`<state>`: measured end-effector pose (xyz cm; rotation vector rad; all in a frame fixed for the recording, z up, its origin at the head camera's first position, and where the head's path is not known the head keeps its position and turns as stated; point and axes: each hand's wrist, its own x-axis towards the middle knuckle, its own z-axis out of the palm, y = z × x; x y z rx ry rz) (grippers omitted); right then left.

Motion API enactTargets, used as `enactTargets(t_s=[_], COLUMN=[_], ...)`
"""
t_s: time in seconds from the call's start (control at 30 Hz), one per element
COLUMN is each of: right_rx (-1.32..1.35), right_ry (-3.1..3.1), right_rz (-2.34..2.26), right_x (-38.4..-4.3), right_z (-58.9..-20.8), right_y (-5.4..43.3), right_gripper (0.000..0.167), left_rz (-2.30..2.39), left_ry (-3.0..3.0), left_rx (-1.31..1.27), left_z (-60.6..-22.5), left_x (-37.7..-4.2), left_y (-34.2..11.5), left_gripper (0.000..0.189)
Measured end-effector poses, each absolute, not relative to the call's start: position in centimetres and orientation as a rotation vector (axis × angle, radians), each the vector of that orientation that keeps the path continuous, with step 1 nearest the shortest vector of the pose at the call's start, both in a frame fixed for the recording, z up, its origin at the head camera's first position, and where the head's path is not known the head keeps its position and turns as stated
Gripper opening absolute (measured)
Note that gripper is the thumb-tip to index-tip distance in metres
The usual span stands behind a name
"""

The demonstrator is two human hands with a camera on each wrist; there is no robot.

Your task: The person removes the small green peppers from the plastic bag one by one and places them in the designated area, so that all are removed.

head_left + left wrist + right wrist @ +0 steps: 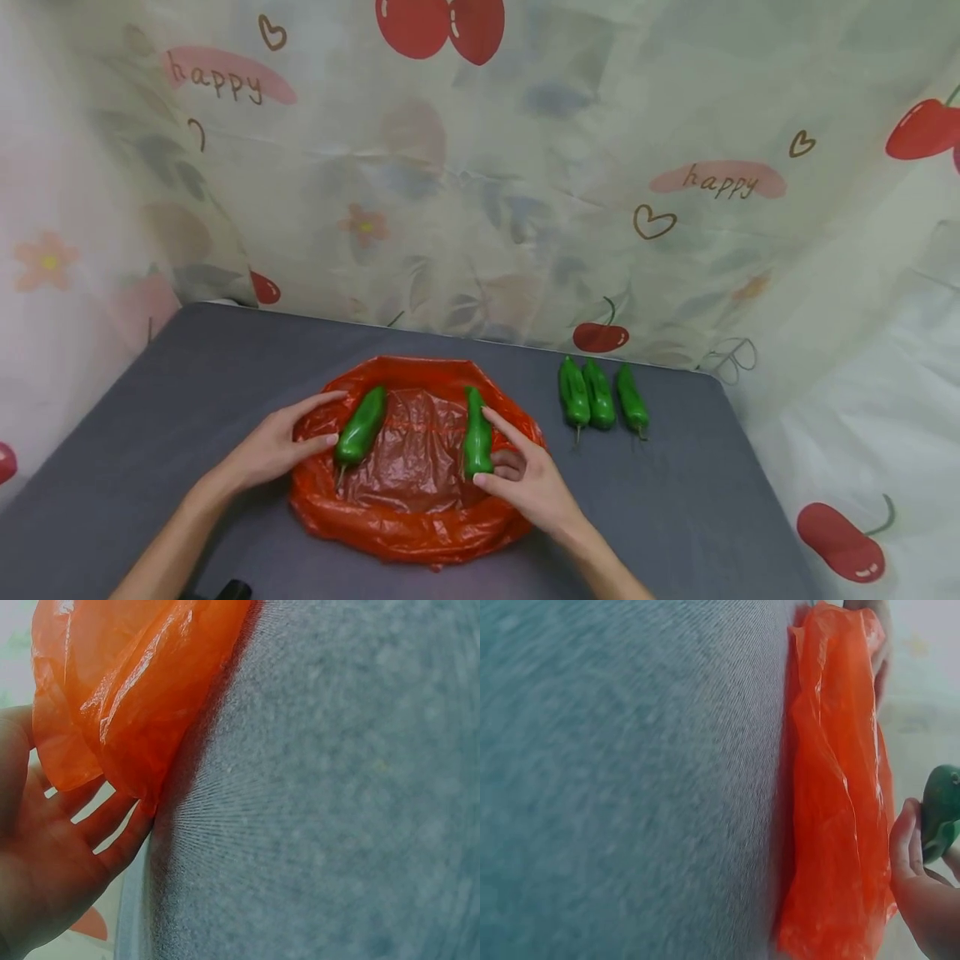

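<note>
An orange-red plastic bag [420,542] lies on the grey table with its mouth spread wide and its rim rolled down. One green pepper [362,429] rests inside at the left, stem toward me. Thumb and fingers of my right hand [534,487] hold another green pepper [477,437] over the right part of the bag; in the right wrist view this pepper [941,806] is above the rim. My left hand [273,446] touches the bag's left edge, its fingers extended along the outside in the left wrist view and its thumb beside the resting pepper.
Several more green peppers [597,396] lie side by side on the table, right of the bag toward the back edge. A printed curtain [480,167] with cherries and hearts hangs behind the table and along its sides. Something small and black [236,590] shows at the lower left.
</note>
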<state>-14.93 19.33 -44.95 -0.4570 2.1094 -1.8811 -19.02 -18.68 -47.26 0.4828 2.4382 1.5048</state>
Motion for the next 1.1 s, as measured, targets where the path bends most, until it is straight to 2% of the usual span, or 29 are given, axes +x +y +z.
enactTargets(t_s=[0.4,1.1], right_rx=[-0.494,-0.328], right_ry=[2.201,2.352], right_rz=[-1.931,-1.851], right_x=[-14.1,-12.9], right_z=[-44.8,-45.3], right_y=[22.5,28.0], right_gripper=[0.081,0.083], left_rz=[1.501,1.471], left_ry=[2.438,2.460], left_rx=[0.484,0.471], left_z=[-47.3,-48.1], left_x=[-19.4,-19.3], left_y=[-18.7,-18.8], left_gripper=[0.061,0.061])
